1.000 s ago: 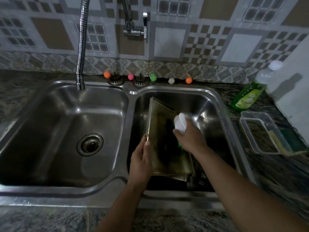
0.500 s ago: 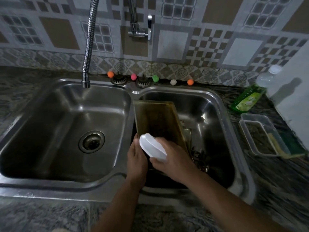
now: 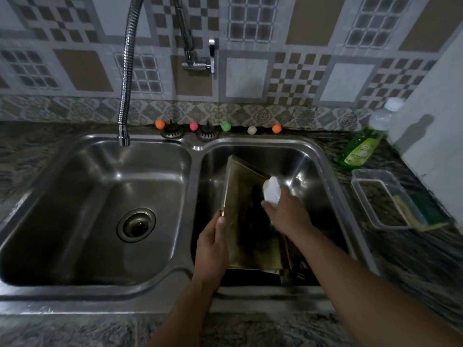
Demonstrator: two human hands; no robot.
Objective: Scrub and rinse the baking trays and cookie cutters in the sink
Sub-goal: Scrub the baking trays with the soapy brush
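Observation:
A dull golden baking tray point(image 3: 246, 221) stands tilted in the right basin point(image 3: 313, 166) of the double steel sink. My left hand point(image 3: 213, 244) grips the tray's left edge, thumb along the rim. My right hand point(image 3: 285, 214) holds a scrub brush with a white handle point(image 3: 271, 189) and presses it against the tray's inner face; a bit of green shows under the palm. More dark metal pieces point(image 3: 298, 266) lie under and to the right of the tray, too dim to tell apart.
The left basin point(image 3: 82, 196) holds only its drain point(image 3: 136, 225). A flexible tap spout point(image 3: 124, 136) hangs over it. Green dish soap bottle point(image 3: 360, 149) and a clear plastic tub point(image 3: 385, 199) with a sponge sit on the right counter. Small coloured balls point(image 3: 225, 126) line the back rim.
The tray has swung back from lying flat near the divider to standing tilted in the right basin. My right hand with the brush has moved up and right across it.

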